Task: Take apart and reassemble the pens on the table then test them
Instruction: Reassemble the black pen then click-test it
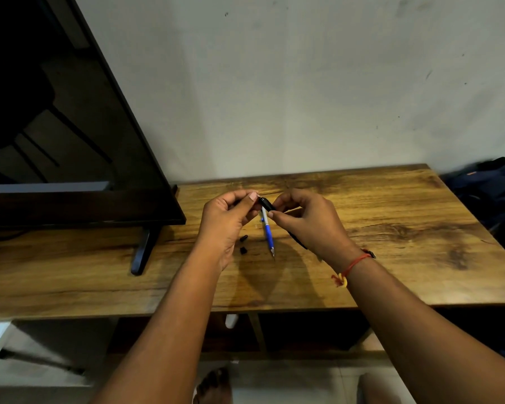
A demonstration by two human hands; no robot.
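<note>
A black pen barrel (pixel 266 203) is held above the wooden table (pixel 391 228). My left hand (pixel 226 223) pinches its upper end and my right hand (pixel 306 221) grips the lower part, whose dark end sticks out below the palm. Beneath the hands a blue and white pen (pixel 268 233) lies on the table, tip toward me. Two small black pen parts (pixel 243 243) rest on the wood just left of it, partly behind my left hand.
A flat black screen (pixel 70 126) on a stand (pixel 142 252) fills the left of the table. A dark blue bag (pixel 490 188) sits off the right edge. A wall runs behind; shelves lie under the tabletop.
</note>
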